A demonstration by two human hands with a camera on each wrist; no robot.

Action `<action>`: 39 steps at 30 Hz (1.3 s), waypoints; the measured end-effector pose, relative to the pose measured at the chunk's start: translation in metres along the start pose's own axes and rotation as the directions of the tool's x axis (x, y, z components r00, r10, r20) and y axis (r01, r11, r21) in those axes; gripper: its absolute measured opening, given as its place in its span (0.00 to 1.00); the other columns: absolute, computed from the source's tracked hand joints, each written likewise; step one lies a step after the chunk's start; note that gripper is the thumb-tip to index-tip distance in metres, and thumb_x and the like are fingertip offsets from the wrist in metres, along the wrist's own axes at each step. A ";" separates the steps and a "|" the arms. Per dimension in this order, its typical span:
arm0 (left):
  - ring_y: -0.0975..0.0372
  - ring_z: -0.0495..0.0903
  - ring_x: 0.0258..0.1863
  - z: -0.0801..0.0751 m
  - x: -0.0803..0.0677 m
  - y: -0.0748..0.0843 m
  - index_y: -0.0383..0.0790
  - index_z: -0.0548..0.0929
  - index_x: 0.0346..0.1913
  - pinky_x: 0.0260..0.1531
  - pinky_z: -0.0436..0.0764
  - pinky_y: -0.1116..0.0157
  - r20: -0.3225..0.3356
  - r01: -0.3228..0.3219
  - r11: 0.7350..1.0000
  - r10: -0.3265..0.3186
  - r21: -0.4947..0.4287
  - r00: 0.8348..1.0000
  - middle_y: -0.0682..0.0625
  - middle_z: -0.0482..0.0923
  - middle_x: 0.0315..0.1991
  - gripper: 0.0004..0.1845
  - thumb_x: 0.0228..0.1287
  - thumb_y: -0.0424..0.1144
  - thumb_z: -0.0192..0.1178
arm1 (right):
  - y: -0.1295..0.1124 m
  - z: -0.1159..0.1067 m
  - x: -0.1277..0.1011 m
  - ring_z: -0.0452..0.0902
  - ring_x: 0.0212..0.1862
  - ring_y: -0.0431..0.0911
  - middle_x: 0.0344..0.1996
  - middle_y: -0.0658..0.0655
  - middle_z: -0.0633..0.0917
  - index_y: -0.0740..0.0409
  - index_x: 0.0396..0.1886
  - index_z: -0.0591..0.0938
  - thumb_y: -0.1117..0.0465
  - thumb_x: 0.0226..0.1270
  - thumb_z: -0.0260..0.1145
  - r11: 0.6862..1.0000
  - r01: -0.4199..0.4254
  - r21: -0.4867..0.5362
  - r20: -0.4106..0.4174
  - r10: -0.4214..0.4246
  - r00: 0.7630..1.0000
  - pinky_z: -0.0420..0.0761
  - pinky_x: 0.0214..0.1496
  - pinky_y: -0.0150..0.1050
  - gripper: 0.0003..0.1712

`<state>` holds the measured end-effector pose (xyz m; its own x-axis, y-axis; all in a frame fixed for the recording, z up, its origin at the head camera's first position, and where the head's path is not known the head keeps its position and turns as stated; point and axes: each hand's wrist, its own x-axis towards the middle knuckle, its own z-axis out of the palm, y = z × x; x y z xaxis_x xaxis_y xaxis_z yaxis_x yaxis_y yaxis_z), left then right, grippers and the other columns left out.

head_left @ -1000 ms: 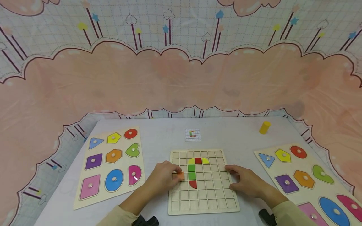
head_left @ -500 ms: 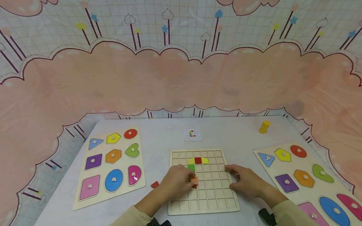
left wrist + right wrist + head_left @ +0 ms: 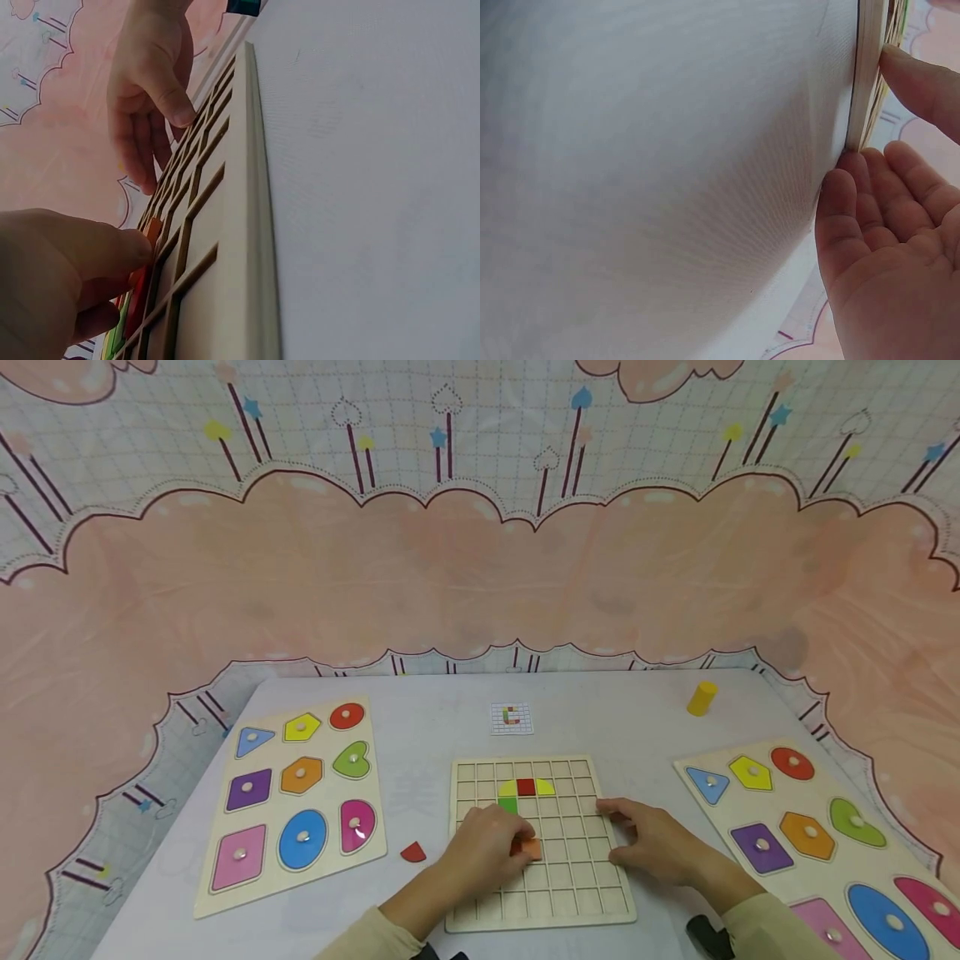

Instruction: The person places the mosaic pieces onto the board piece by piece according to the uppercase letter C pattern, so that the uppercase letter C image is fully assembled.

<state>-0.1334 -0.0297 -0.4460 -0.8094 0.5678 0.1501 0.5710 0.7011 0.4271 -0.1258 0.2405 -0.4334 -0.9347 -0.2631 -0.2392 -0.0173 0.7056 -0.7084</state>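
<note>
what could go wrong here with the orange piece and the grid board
The left hand pinches the orange piece low over the grid board, right beside the green piece. A tilted piece might catch on the cell ribs instead of seating. The fingers hide the cells beneath, so it may land one cell off. The right hand only rests against the board's right edge, so a hard push could slide the board.

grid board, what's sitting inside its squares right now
In the grid board: a red square between two yellow pieces, a green square below, and an orange piece pinched by the left hand. That hand covers the cells beneath it.
</note>
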 end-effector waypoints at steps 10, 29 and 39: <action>0.64 0.77 0.39 0.000 0.000 0.004 0.46 0.88 0.38 0.38 0.70 0.65 -0.003 -0.004 1.000 0.004 0.031 1.000 0.61 0.80 0.31 0.07 0.55 0.38 0.72 | 0.000 0.000 0.000 0.74 0.60 0.55 0.59 0.57 0.80 0.60 0.67 0.75 0.63 0.54 0.78 1.000 0.004 -0.004 0.000 -0.004 1.000 0.73 0.62 0.56 0.39; 0.66 0.75 0.38 0.003 -0.001 0.004 0.47 0.88 0.37 0.38 0.69 0.66 -0.024 -0.012 1.000 0.013 0.027 1.000 0.64 0.76 0.28 0.07 0.54 0.38 0.70 | 0.001 0.000 0.000 0.75 0.59 0.55 0.59 0.56 0.80 0.60 0.66 0.75 0.63 0.54 0.78 1.000 0.015 -0.022 -0.008 -0.016 1.000 0.73 0.62 0.55 0.39; 0.64 0.77 0.43 0.004 -0.003 -0.002 0.45 0.88 0.43 0.43 0.71 0.63 -0.028 0.001 1.000 -0.001 -0.008 1.000 0.61 0.82 0.37 0.11 0.56 0.40 0.69 | 0.002 0.000 0.001 0.74 0.60 0.55 0.59 0.57 0.80 0.60 0.67 0.75 0.62 0.54 0.79 1.000 0.013 -0.017 -0.003 -0.013 1.000 0.73 0.62 0.56 0.39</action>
<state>-0.1317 -0.0308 -0.4503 -0.8135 0.5548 0.1745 0.5692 0.6980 0.4345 -0.1266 0.2418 -0.4347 -0.9354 -0.2702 -0.2280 -0.0353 0.7131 -0.7002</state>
